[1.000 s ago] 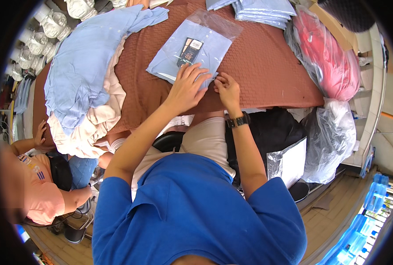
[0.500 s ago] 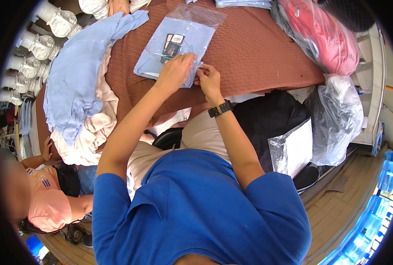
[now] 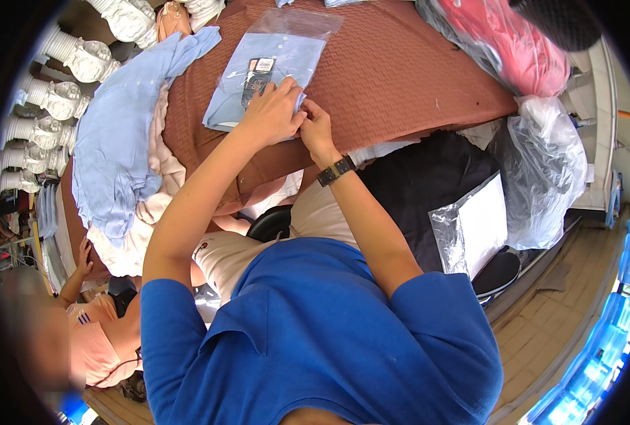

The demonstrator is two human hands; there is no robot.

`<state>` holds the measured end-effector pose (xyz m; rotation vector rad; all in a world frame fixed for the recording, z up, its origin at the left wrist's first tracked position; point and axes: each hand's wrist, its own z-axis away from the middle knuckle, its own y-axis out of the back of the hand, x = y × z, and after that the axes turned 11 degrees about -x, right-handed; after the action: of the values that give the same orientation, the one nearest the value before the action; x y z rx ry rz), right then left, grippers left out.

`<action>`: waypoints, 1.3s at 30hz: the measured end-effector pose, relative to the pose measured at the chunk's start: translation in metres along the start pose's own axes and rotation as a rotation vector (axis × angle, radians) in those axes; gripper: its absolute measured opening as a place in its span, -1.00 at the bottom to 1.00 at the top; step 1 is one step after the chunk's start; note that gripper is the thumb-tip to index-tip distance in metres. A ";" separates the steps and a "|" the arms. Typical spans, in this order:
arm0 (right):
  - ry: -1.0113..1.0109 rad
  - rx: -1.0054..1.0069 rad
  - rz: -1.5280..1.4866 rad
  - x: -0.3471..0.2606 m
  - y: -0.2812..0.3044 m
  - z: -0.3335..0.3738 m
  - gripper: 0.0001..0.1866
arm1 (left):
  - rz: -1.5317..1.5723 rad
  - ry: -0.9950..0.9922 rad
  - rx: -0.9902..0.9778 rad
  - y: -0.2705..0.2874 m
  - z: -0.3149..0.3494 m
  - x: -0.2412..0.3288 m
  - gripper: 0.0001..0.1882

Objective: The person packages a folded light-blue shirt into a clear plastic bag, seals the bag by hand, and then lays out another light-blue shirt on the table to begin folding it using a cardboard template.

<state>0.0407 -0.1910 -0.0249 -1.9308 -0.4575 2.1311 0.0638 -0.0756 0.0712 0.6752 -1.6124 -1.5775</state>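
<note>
A folded light blue shirt (image 3: 299, 53) lies inside a clear plastic bag (image 3: 315, 25) on the brown-covered table. A dark tag with a pale label (image 3: 258, 74) shows on the shirt's front. My left hand (image 3: 274, 112) rests over the bag's lower right part, its fingers bent onto the plastic and its thumb hidden. Close beside it, my right hand (image 3: 316, 129) pinches the bag's near right edge, the two hands almost touching. A dark watch (image 3: 336, 171) is on my right wrist.
Loose blue shirts (image 3: 120, 127) lie over pale pink cloth (image 3: 170, 212) at the table's left. Red clothing in plastic (image 3: 506, 42) and a clear bag (image 3: 545, 170) are at the right. A flat white packet (image 3: 481, 219) lies on black cloth (image 3: 417, 180). Another person (image 3: 102, 347) sits at left.
The view has shifted a little. My left hand's fingers have turned from pointing right to reaching up over the bag, and my right hand has come closer to it.
</note>
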 end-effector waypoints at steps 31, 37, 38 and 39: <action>0.183 0.409 0.543 -0.009 -0.031 -0.029 -0.67 | 0.152 -0.229 0.048 0.029 -0.015 -0.025 -0.44; 0.405 0.408 0.751 -0.005 -0.026 -0.040 -0.78 | 0.191 -0.224 0.026 0.038 -0.017 -0.025 -0.48; 0.348 0.396 0.757 -0.007 -0.023 -0.044 -0.81 | 0.194 -0.221 0.006 0.040 -0.017 -0.027 -0.49; 0.291 0.383 0.761 -0.010 -0.023 -0.046 -0.83 | 0.197 -0.216 -0.014 0.040 -0.017 -0.029 -0.50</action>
<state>0.0861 -0.1699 -0.0108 -2.3279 0.8028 2.0154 0.0995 -0.0581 0.1054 0.3353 -1.7632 -1.5556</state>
